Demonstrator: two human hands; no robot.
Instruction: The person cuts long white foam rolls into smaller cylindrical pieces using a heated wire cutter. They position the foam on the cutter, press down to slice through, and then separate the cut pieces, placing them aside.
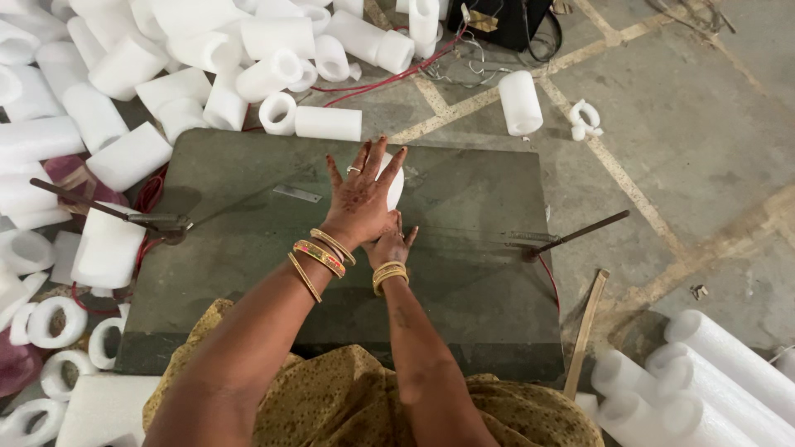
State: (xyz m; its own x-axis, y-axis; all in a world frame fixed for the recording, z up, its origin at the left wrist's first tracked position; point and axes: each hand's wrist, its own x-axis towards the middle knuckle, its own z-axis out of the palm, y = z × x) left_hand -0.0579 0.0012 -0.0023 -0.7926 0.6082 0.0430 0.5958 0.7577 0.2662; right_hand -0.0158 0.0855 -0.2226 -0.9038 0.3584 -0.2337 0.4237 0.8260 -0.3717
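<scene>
A white foam tube [394,184] lies on a dark green board [464,273] set on the floor. My left hand [361,197] lies flat on top of the tube with fingers spread. My right hand [392,245] sits just under and behind the left, pressed against the tube's near end, mostly hidden. Both wrists carry gold bangles. A thin wire runs across the board between two metal rods [580,234] [108,210], passing close to the tube.
A heap of white foam tubes [207,58] fills the top left. Cut foam rings [54,321] lie at the left edge. Longer foam tubes [712,381] lie at the bottom right beside a wooden strip [585,331]. Red cables [389,79] run to a dark box [505,21].
</scene>
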